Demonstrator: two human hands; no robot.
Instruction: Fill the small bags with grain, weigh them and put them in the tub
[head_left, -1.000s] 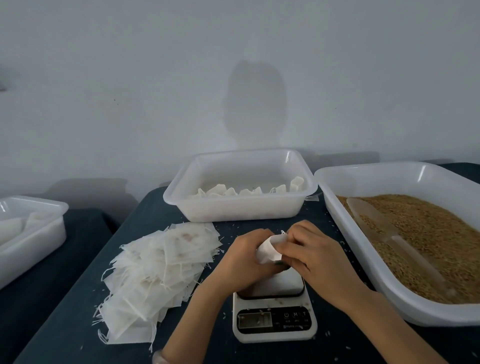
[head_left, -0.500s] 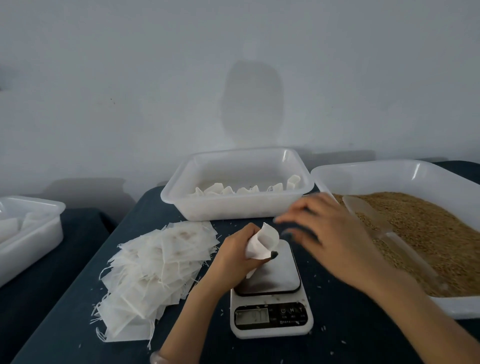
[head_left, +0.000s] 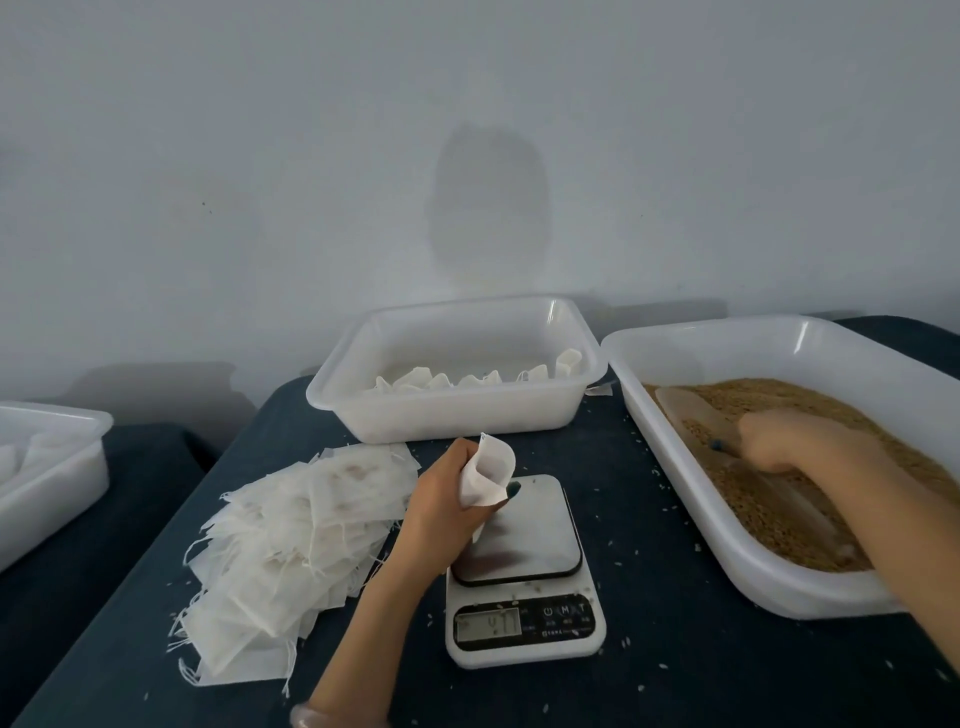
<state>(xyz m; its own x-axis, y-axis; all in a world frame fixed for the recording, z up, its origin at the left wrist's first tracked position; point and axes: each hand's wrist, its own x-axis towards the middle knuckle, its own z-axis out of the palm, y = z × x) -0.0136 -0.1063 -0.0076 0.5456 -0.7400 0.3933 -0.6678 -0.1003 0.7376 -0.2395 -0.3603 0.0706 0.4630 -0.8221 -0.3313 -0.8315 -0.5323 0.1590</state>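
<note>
Person's left hand (head_left: 444, 501) sits centre frame. Its bare forearm comes in from the bottom edge and slants up and to the right. The fingers are curled round a small bag (head_left: 488, 470), pinching it upright with the mouth up, and one dark-painted nail shows at the bag's lower right. The right hand (head_left: 795, 441) is right of centre, slightly higher in frame. Its bare forearm enters from the lower right edge and slants up and to the left. Knuckles are up and the fingers are curled down over the handle of a clear scoop (head_left: 685, 415). That hand is blurred, so exact finger placement is unreadable. The hands are well apart.
</note>
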